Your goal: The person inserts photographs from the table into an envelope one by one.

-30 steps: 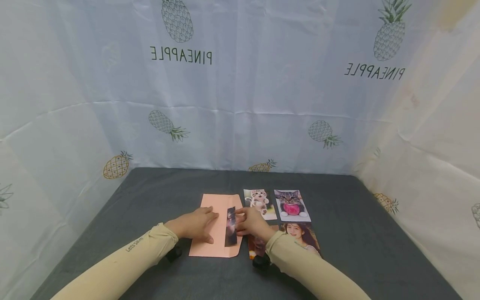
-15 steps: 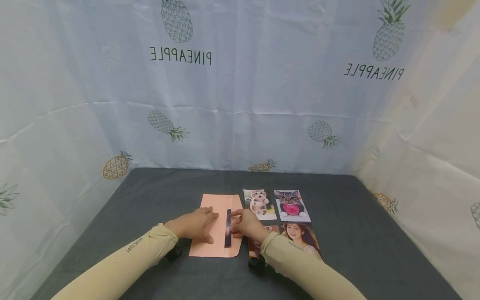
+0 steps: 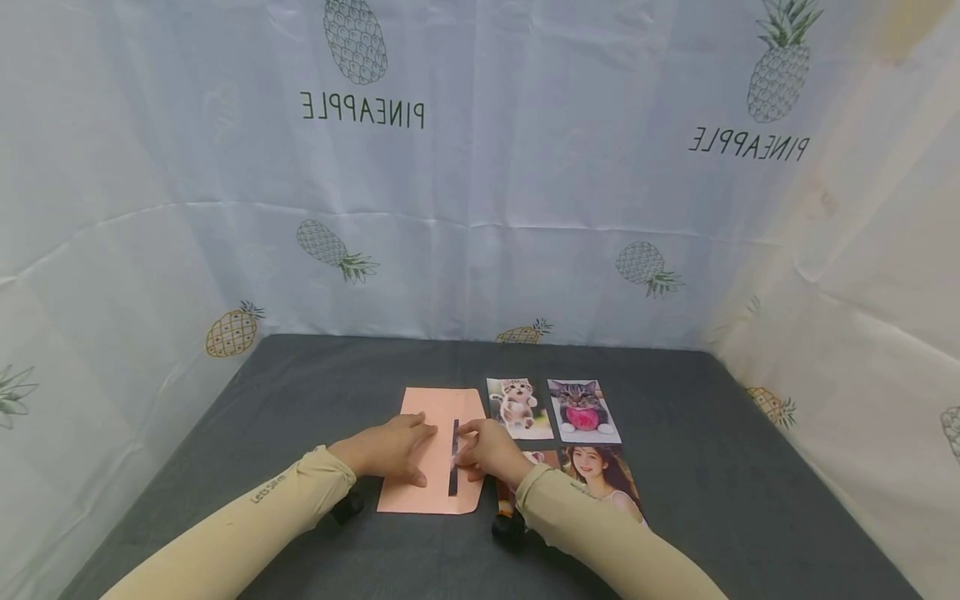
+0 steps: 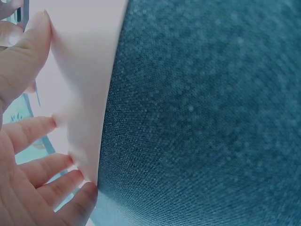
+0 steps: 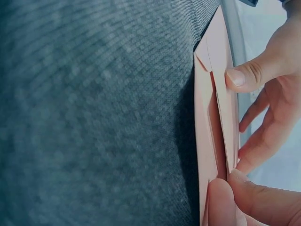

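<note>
A salmon-pink envelope (image 3: 408,496) lies flat on the dark cloth, its flap spread to the right. My left hand (image 3: 388,452) rests on its left half with fingers spread. From the opening shows a narrow dark strip of a photo (image 3: 453,482), the rest hidden inside. My right hand (image 3: 491,452) pinches the strip's right edge. In the right wrist view, the right thumb and a finger (image 5: 221,200) meet at the slit of the envelope (image 5: 203,127), while the left thumb (image 5: 244,77) lies on its upper layer. In the left wrist view, the left fingers (image 4: 44,165) reach along the envelope's edge.
Photo prints lie right of the envelope: a white kitten (image 3: 517,407), a tabby with a pink object (image 3: 583,408), a portrait (image 3: 603,479), and one partly under the right wrist (image 3: 504,493). Dark cloth (image 3: 720,467) covers the table; a pineapple-print curtain (image 3: 480,167) surrounds it.
The photo has slid left into the envelope, its visible part shrinking from a broad band to a thin strip. My right hand has moved left with it; the left hand has stayed put.
</note>
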### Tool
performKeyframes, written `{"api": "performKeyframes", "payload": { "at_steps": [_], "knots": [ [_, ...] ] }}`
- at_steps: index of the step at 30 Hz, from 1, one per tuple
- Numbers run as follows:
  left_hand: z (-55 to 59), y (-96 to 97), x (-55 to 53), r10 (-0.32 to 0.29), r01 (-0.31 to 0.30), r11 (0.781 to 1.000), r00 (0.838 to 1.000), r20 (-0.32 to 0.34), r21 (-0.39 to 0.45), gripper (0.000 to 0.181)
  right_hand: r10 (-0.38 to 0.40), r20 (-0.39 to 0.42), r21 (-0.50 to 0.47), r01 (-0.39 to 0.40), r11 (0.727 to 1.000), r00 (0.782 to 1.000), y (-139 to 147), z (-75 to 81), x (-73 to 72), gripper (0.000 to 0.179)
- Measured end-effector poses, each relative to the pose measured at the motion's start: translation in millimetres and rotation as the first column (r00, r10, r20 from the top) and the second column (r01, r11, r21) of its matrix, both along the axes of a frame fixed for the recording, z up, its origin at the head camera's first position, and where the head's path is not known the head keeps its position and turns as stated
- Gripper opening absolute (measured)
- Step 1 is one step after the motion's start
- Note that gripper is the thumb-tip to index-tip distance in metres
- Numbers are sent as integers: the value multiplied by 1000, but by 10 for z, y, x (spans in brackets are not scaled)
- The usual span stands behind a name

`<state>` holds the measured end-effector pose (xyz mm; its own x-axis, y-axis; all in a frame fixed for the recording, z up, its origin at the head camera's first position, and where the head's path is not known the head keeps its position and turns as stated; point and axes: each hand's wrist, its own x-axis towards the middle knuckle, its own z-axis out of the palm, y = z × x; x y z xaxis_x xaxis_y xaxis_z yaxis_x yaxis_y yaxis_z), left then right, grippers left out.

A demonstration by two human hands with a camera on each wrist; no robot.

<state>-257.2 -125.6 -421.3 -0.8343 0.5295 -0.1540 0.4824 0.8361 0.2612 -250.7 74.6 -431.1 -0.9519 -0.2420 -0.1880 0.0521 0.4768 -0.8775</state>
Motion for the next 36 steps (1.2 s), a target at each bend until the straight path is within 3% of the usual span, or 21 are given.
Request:
{"api": "performKeyframes", "payload": {
  "at_steps": [36],
  "knots": [
    [-12,-1,-12,-14,14,1000,1000,-1,-6,84,-5,-25,109,8,994,1000,-62,46,3,46]
  ]
}}
